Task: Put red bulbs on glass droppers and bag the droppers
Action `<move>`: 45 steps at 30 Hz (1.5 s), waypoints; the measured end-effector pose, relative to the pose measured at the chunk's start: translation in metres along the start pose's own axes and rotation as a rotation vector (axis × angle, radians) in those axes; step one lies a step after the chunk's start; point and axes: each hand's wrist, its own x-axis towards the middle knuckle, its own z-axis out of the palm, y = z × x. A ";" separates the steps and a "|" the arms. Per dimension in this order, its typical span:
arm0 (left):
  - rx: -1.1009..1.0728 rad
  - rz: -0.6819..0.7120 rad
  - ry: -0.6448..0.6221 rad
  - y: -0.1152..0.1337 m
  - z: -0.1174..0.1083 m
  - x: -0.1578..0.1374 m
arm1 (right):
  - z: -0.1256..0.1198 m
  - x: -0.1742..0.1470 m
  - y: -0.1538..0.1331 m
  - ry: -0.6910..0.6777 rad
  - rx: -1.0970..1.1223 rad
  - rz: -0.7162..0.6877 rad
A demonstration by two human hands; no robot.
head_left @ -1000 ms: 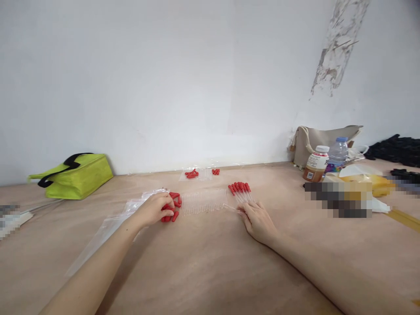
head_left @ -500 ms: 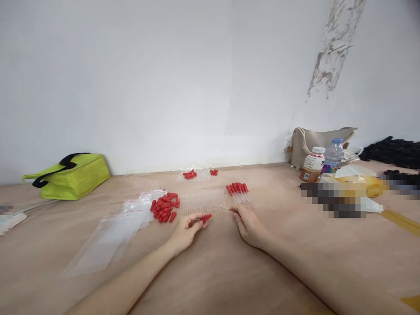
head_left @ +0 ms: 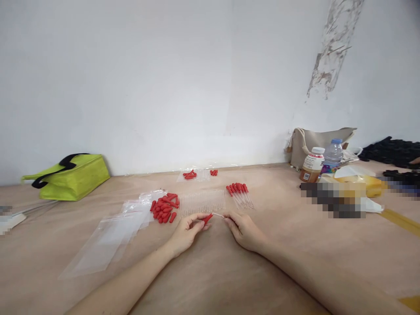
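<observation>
Right hand: it (head_left: 244, 229) has swung in from beside the bulb-topped tubes (head_left: 241, 194), bringing a clear tube (head_left: 218, 215) over to the left.
Left hand: it (head_left: 188, 232) has barely moved in the last 0.5 s, holding out 1 red bulb (head_left: 208, 218).
Bulb and tube: the tube's near end now points at the bulb's mouth; whether they touch, I cannot tell. For the work in hand, this looks like the lining-up of 1 pair.
Left grip: thumb and fingers clamped on the bulb.
Right grip: fingertips pinched together on the tube's far end.
Where: both pieces are between the hands, in front of the row of clear tubes (head_left: 201, 201) on the tabletop (head_left: 203, 280).
Flat clear bags: they (head_left: 108, 236) lie overlapping beside the loose red bulb pile (head_left: 164, 208), with nothing visible inside.
Far clear bag: it (head_left: 204, 175) lies near the wall, with red pieces (head_left: 190, 175) in or on it; which, I cannot tell.
White-capped bottle: it (head_left: 311, 164) shows brown contents.
Green bag: its (head_left: 78, 177) contents are hidden.
</observation>
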 end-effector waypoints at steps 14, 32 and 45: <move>0.248 0.144 0.028 -0.008 0.003 0.001 | 0.000 0.001 -0.005 -0.087 -0.108 -0.094; 0.678 0.401 -0.055 0.005 0.006 -0.010 | -0.020 0.008 -0.001 -0.198 -0.379 -0.270; 0.798 0.465 -0.138 0.005 0.009 -0.014 | -0.006 -0.001 -0.013 -0.180 -0.360 -0.245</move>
